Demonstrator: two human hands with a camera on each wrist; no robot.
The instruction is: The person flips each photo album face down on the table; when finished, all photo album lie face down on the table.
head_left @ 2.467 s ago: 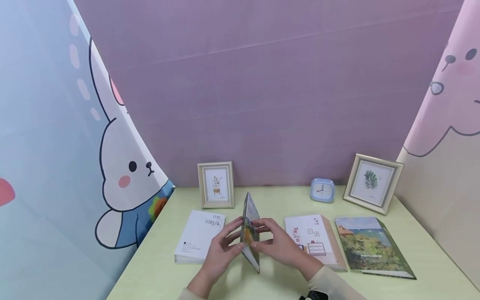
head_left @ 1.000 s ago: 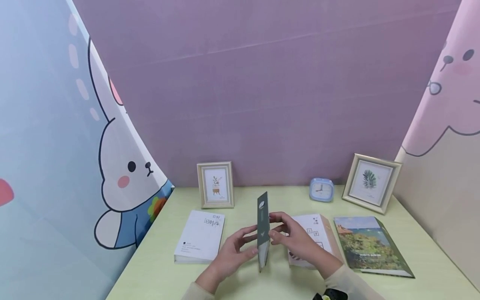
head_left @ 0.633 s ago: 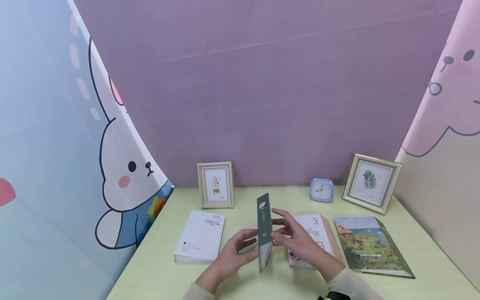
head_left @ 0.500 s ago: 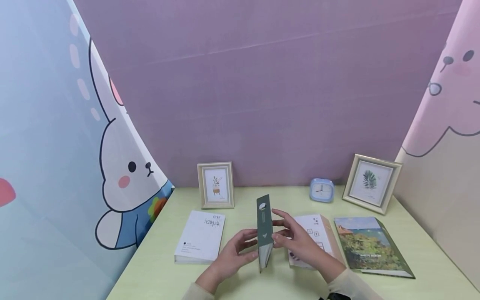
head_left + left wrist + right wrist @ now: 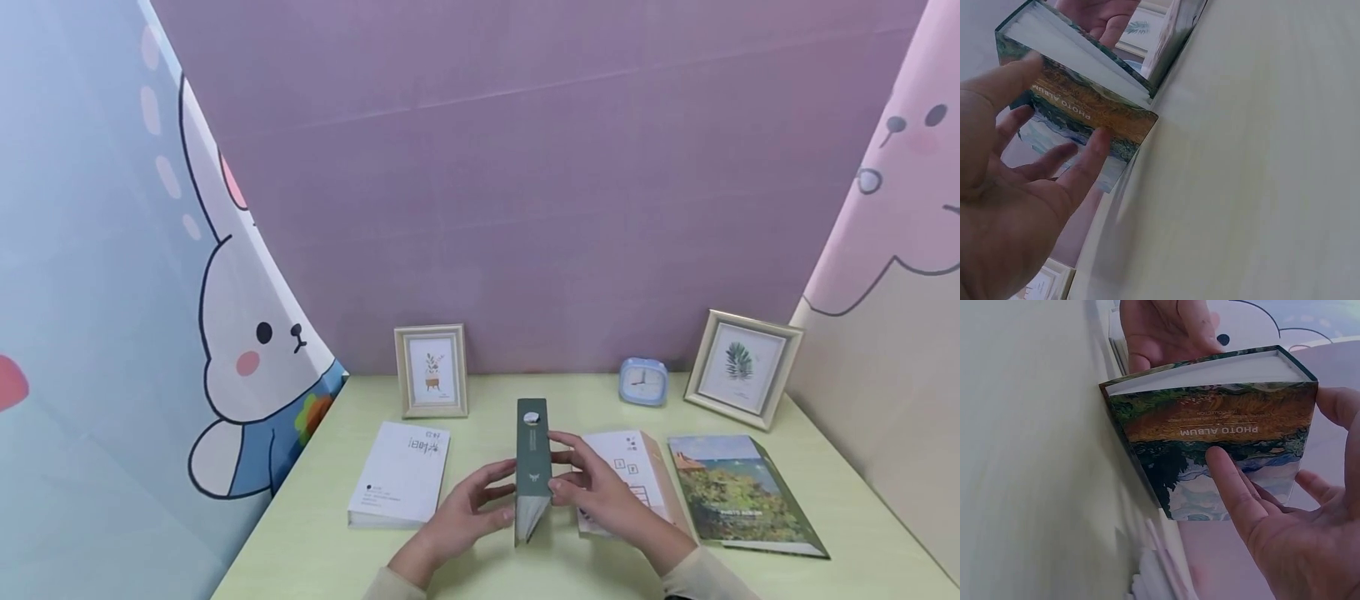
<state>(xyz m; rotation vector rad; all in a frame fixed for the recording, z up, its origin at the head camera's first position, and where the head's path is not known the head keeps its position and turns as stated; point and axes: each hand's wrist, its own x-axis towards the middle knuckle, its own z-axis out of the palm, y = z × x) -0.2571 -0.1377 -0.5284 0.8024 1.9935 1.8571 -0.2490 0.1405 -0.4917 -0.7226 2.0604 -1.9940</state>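
Observation:
A painted-cover photo album (image 5: 532, 450) stands on edge at mid-table, its dark green spine up and towards the head camera. My left hand (image 5: 471, 515) holds its left cover, thumb low near the page end and fingers spread. On the opposite cover, my right hand (image 5: 592, 483) steadies it with the thumb near the spine. The right wrist view shows the printed cover (image 5: 1219, 425) under my extended index finger, and white pages (image 5: 1210, 372) at its end. Beneath it, the lower corner (image 5: 1155, 115) is right at the tabletop.
On the pale green table (image 5: 300, 550), a white book (image 5: 401, 475) lies to the left. A white-covered book (image 5: 630, 467) and another photo album (image 5: 742, 492) lie to the right. Behind stand a small picture frame (image 5: 400, 367), a blue clock (image 5: 643, 382) and a leaf-print frame (image 5: 776, 379).
The album has turned from showing its painted cover edge-on to facing its spine towards the head camera. It has shifted slightly right, and both hands have moved along with it.

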